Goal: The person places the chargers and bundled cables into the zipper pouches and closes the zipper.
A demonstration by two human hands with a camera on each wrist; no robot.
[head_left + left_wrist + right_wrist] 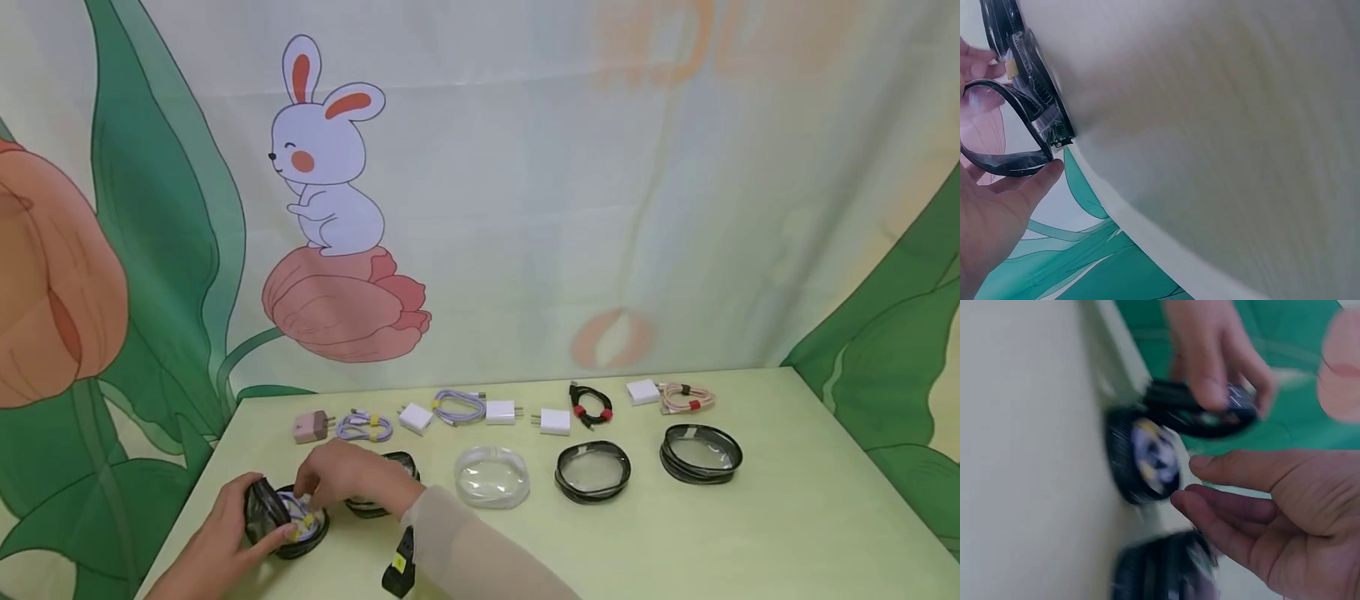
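A small round zip case (302, 549) with black edges stands unzipped at the front left of the table. My left hand (216, 537) grips its raised clear lid (262, 510) between thumb and fingers. Inside the case lies a coiled lavender cable (300, 517) with yellow ties. My right hand (351, 475) reaches over the case from the right, fingertips close above the cable. In the right wrist view, the right thumb and fingers (1229, 472) are loosely bent with nothing between them. My right forearm partly covers a second black-edged case (405, 463).
Further right stand a clear white-edged case (492, 477) and black-edged cases (592, 472) (701, 454). Along the back lie a pink plug (311, 427), several white plugs (502, 412), lavender cables (364, 426), a black cable (591, 406) and a pink cable (687, 397). A printed curtain (510, 208) hangs behind.
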